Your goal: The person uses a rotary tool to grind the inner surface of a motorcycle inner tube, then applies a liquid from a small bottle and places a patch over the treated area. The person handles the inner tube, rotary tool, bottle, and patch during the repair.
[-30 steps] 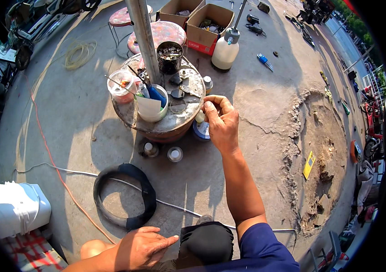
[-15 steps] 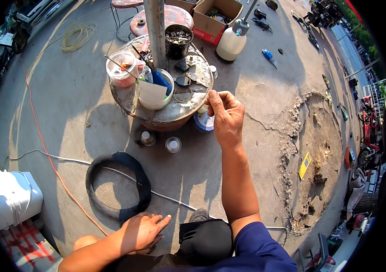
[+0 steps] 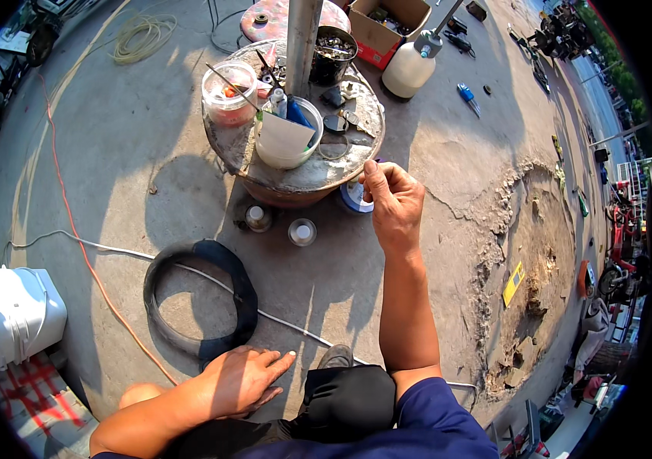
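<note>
My right hand (image 3: 395, 205) is raised at the near right edge of a round, worn table (image 3: 303, 180). Thumb and fingers are pinched together; a tiny dark speck shows by the thumb tip, too small to name. Close to it on the tabletop lie a thin ring (image 3: 334, 156) and a white tub (image 3: 284, 157) holding a blue-handled tool and a pale card. My left hand (image 3: 243, 380) hangs over my leg with its fingers stretched out, holding nothing. Just beyond it, a black inner tube (image 3: 243, 306) lies on the floor.
A metal pole (image 3: 302, 53) rises by the table. Behind stand a black can (image 3: 332, 65), a cardboard box (image 3: 410, 15) and a pump sprayer (image 3: 409, 75). A white cable (image 3: 288, 325) and an orange cord (image 3: 89, 268) cross the floor. Broken concrete (image 3: 510, 306) lies right.
The view has shifted, so the table and its things sit farther right in it. My right hand has drawn slightly back toward me from the tabletop, still pinched. The left hand stays much the same.
</note>
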Demonstrator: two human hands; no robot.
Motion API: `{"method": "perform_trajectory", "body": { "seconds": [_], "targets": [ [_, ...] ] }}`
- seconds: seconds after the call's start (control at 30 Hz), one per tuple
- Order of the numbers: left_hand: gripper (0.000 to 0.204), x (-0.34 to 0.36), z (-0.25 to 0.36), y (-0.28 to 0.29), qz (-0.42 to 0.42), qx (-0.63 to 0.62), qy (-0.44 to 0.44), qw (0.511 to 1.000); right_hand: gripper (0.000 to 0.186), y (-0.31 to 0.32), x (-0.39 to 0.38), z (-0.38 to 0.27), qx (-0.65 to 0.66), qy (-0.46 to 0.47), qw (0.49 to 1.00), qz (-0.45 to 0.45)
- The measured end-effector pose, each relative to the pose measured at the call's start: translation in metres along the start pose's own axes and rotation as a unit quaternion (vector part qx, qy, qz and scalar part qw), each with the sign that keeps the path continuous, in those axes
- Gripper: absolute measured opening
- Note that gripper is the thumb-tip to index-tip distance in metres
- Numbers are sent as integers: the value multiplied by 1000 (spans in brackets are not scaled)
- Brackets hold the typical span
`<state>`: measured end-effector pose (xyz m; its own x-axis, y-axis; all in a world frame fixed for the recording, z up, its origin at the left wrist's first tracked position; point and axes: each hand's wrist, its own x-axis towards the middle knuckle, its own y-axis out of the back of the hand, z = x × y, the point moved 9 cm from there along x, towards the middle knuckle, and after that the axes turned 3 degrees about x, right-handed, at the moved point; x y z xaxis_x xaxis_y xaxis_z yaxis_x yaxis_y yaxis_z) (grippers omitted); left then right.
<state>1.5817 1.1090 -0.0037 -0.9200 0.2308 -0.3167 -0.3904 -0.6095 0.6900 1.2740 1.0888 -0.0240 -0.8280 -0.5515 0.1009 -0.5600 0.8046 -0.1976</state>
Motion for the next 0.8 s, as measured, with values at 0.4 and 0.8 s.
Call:
{"method": "perform_trajectory", "body": {
  "seconds": [0.4, 0.8],
  "targets": [
    [56, 0, 6, 9, 14, 7, -18, 1000, 27, -1, -4, 5, -33, 1, 999, -3],
    [57, 3, 6, 8, 21, 10, -28, 999, 24, 3, -4, 15, -14, -14, 1000, 0]
  ]
}}
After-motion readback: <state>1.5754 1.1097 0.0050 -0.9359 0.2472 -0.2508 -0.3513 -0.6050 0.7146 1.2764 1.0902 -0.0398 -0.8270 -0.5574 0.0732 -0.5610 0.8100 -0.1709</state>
